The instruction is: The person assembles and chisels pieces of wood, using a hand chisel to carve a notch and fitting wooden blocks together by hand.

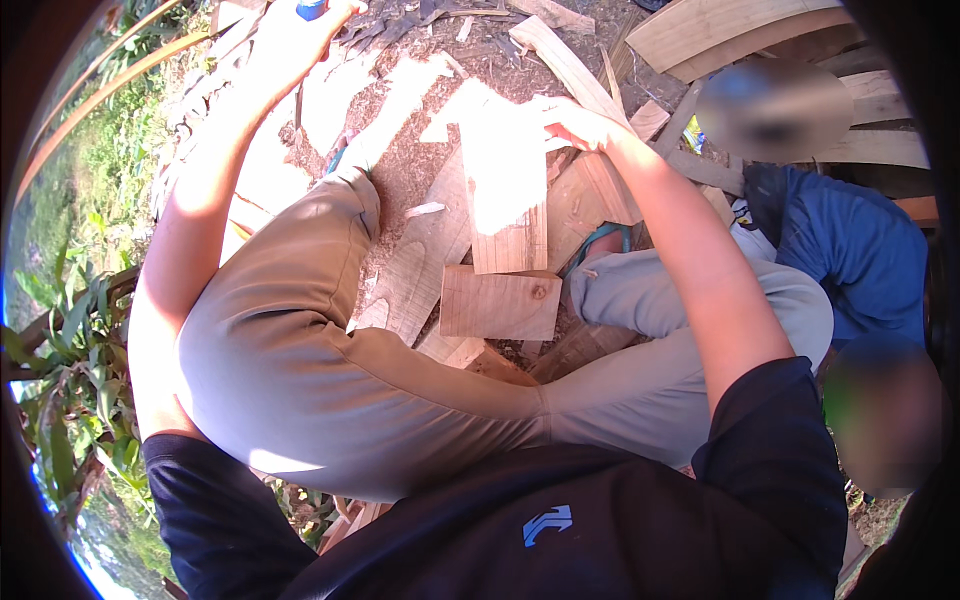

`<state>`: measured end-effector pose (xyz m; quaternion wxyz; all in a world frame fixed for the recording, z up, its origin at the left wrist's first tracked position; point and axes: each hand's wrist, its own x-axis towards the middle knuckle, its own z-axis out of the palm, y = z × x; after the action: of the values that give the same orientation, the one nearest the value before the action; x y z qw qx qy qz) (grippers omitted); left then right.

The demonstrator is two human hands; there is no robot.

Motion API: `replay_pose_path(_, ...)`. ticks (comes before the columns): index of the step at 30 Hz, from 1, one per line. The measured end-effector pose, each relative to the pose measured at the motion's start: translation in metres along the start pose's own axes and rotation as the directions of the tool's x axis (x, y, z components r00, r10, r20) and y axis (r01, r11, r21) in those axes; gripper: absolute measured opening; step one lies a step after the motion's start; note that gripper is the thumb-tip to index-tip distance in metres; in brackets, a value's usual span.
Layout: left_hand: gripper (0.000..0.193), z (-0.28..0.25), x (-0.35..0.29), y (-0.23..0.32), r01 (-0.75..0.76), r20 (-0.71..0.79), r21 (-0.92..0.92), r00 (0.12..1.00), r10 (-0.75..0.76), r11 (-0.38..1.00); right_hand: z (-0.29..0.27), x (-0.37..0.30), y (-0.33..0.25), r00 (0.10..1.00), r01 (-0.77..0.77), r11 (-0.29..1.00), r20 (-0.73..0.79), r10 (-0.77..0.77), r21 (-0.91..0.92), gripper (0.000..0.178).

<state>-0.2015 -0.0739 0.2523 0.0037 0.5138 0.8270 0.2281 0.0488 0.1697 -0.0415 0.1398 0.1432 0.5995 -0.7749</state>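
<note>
Raised at the top left, my left hand (318,32) closes round a blue object (311,9), cut off by the picture's edge, so its kind does not show. My right hand (578,124) grips the far right edge of a wooden board (510,235) between my legs. Strong sunlight washes out the board's upper part and hides some of the fingertips. Close to me, the board's near end meets a smaller rectangular wood block (500,304) with a knot in it.
Boards and offcuts (425,265) lie under and around the block. Curved timber pieces (740,30) are stacked at the far right. A person in a blue shirt (868,250) is close on my right, with another blurred head nearby. Green plants (80,370) grow at the left.
</note>
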Motion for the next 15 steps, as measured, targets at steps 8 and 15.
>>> replay_pose_path(8,0.023,0.049,0.015,-0.06,-0.08,0.021,-0.331,0.996,0.092,0.94,0.028,0.003,-0.066,0.917,-0.391,0.394,-0.39,0.085,-0.832,0.062)
replay_pose_path(15,0.025,0.051,0.027,-0.055,0.083,0.163,-0.461,0.987,-0.008,0.884,0.026,-0.015,-0.141,0.933,-0.342,0.095,-0.35,-0.088,-0.935,0.023)
